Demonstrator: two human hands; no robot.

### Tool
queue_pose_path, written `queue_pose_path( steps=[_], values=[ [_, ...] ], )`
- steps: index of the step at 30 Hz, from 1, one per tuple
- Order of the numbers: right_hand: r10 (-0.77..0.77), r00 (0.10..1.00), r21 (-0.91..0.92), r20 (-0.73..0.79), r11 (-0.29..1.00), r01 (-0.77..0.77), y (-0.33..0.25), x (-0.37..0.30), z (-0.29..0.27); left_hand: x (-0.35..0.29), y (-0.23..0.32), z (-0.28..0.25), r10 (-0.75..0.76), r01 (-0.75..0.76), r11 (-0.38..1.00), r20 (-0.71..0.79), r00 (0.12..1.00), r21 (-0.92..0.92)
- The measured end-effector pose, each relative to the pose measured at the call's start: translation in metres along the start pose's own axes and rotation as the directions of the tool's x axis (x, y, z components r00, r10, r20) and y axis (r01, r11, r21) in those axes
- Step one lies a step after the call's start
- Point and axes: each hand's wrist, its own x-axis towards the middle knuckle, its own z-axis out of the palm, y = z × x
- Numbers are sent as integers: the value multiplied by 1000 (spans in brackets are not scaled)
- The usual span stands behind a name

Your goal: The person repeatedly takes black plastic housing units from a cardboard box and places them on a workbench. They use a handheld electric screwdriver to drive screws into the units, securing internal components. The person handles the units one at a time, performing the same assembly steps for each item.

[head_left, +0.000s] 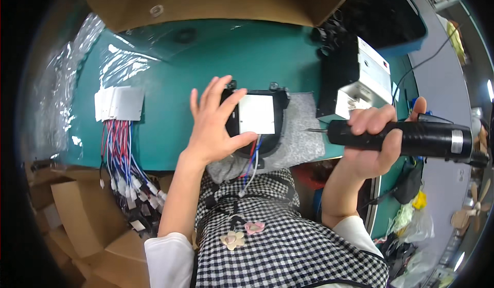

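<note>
A silver rectangular plate (257, 114) lies in a black plastic housing (279, 103), with red, blue and white wires running from its lower edge toward my apron. My left hand (212, 121) rests over the left side of both, its fingers spread and the thumb at the plate's lower edge. Under the housing is a grey felt cloth (303, 128). My right hand (378, 136) is wrapped round a black electric screwdriver (422, 138), held to the right of the housing. Its bit points left, over the cloth and apart from the plate.
On the left of the green table (206, 51) lies a stack of silver plates (121, 103), their wires (123, 159) hanging over the edge. A cardboard box (221, 2) spans the back. At right stand a black-and-white device (355, 77) and a dark bin (396, 18). Clear plastic film (126, 56) lies back left.
</note>
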Motion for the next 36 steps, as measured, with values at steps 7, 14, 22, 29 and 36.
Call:
queue_pose_path(
  steps=[7, 14, 22, 29, 36],
  values=[
    [187, 969, 85, 160, 976, -202, 51, -13, 68, 0, 0, 4, -34, 32, 993, -14, 999, -112],
    [266, 935, 117, 233, 947, -298, 69, -13, 70, 3, -2, 4, -49, 49, 981, 2, 999, -185],
    [217, 742, 10, 635, 957, -289, 76, 1, 67, 2, -5, 5, -38, 30, 968, -28, 999, -248],
    [215, 860, -40, 463, 974, -222, 71, -12, 64, 2, -5, 8, -19, -2, 963, -74, 997, -271],
    [-131, 976, 3, 174, 991, 132, 3, 8, 65, -15, 5, -7, -58, -28, 959, -289, 956, -282]
  ],
)
